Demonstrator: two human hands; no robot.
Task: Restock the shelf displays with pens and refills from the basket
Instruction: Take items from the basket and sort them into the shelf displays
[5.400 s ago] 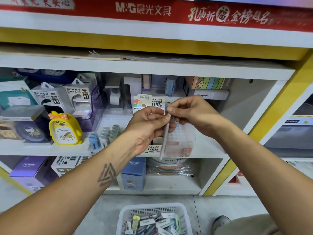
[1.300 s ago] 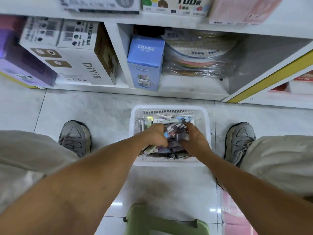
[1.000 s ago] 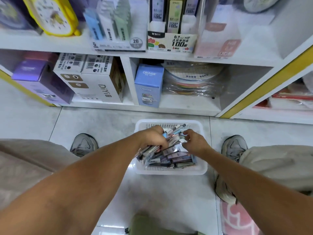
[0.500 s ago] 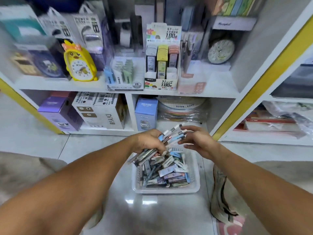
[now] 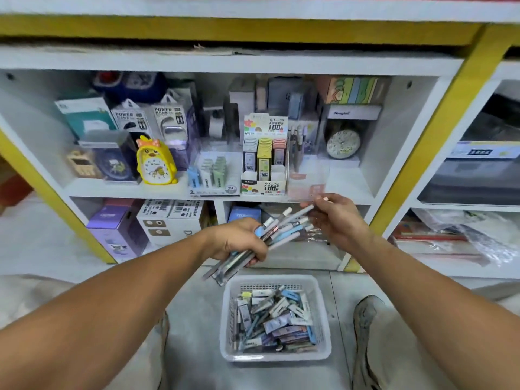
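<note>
Sitting on the floor nearest, between the knees: white basket (image 5: 275, 353), holding loose pens and refill packs. Above it, gripping a fanned bunch of pens (image 5: 270, 237) in curled fingers: left hand (image 5: 237, 242). Just beside, pinching the top end of one pen at the fingertips: right hand (image 5: 336, 220). Standing farther back on the middle shelf (image 5: 349, 184): refill display box (image 5: 264, 159), yellow duck clock (image 5: 154, 161).

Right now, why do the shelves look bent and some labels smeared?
Head view: the wide-angle lens bows the shelf edges and yellow posts; motion blur smears the box labels and the pens gripped in the left hand; lighting is soft and even, with no strong glare.
</note>
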